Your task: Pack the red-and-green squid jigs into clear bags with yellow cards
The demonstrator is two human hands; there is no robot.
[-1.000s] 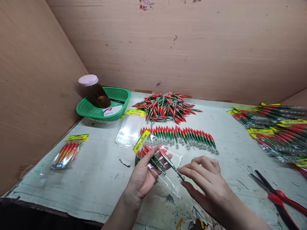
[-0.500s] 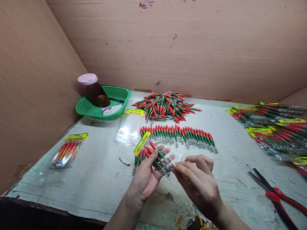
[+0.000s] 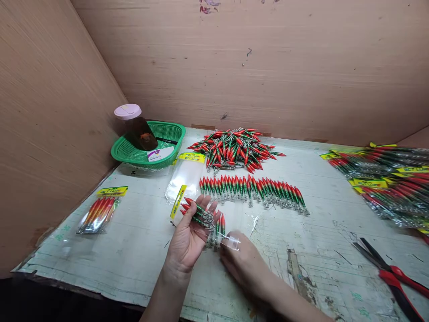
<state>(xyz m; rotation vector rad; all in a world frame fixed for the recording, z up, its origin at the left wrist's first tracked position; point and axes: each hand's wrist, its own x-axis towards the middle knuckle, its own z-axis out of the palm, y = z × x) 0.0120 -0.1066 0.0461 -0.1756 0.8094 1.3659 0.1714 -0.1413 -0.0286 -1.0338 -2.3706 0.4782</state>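
Note:
A clear plastic bag of red and green fishing lures (image 3: pixel 197 214), with a yellow BCT LURE header (image 3: pixel 178 202), lies in my left hand (image 3: pixel 187 241), the thumb pressed over it. The lures point up and left, their wire hooks toward the right. My right hand (image 3: pixel 244 259) is smeared by motion beside the bag's lower end, its fingertips hidden. A shiny strip of clear plastic (image 3: pixel 233 243) shows in front of it. A few loose lures (image 3: pixel 221 226) lie on the table between the hands. Beyond them runs a row of lures (image 3: pixel 254 190).
A heap of lures (image 3: pixel 234 150) sits at the back, beside flat bags (image 3: pixel 182 179). At left are a green basket (image 3: pixel 120 158) holding a lidded cup (image 3: pixel 139 132), and a bag of orange lures (image 3: pixel 102 212). Filled bags (image 3: pixel 385 188) and red-handled scissors (image 3: pixel 390 273) are at right.
My left hand has moved left and slightly down with the bag, which has turned. My right hand has moved left and down and is now blurred. The camera view has shifted slightly.

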